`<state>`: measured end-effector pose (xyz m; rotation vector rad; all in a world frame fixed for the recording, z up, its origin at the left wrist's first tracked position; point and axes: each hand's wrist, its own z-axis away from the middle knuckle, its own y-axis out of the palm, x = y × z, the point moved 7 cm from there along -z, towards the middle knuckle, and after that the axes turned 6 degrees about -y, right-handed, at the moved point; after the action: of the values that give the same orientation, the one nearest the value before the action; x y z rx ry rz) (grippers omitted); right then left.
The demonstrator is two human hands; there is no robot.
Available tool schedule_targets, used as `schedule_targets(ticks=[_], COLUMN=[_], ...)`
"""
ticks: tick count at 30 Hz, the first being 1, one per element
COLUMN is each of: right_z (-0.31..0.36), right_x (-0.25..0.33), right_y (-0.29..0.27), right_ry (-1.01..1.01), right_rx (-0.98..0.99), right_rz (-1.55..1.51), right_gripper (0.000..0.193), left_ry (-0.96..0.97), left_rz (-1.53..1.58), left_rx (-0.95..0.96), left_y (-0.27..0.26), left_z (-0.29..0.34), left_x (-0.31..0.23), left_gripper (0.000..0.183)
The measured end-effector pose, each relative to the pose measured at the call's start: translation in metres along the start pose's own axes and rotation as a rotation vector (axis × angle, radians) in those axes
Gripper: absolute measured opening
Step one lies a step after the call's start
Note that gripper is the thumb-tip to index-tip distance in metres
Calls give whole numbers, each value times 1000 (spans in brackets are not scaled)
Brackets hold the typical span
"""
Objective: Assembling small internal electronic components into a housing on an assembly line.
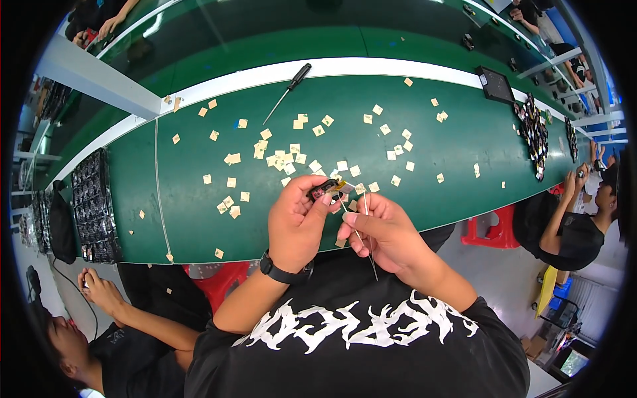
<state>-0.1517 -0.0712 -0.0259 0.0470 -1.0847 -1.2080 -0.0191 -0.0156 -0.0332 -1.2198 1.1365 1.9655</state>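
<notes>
Tweezers (pixel 370 255) slant through the right hand (pixel 388 232) in the head view, pinched between its thumb and curled fingers. Their two prongs spread apart toward the upper end and meet at the lower end, which hangs down in front of the person's black shirt (pixel 411 358). The left hand (pixel 296 219) is closed around a small black device (pixel 322 191), thumb pressed over its near side and fingers wrapped behind. The device is held up over the near part of the green bench (pixel 458 132), at the middle of the scene; a yellow piece (pixel 342 185) and a pale flat piece stick out from its right side, close to the tweezers' tips. Whether the tips touch them, I cannot tell. A black watch (pixel 267 265) circles the left wrist.

Small cream squares (pixel 279 160) lie scattered across the bench, thickest just beyond the hands. A black-handled screwdriver (pixel 298 77) rests against the far white edge. A shallow black tray (pixel 495 85) sits at the far right, near a heap of small dark parts (pixel 533 136). Black compartmented trays (pixel 93 205) stand at the left. A co-worker sits on either side.
</notes>
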Motion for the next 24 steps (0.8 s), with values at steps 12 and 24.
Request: schedule_targets(ticks=[12,24], right_z=[-15,-12], right_x=[-9,-1], right_y=[-3,-4], right_ry=[9,-60], right_rx=[-10,-63], right_rz=[-21,79], right_gripper=[16,19], left_ry=[-67,-17], left_rz=[-39,-39], left_rx=[25,54], left_y=[-4,-5], left_z=[-2,-1], left_x=[5,6], left_gripper=[28,25])
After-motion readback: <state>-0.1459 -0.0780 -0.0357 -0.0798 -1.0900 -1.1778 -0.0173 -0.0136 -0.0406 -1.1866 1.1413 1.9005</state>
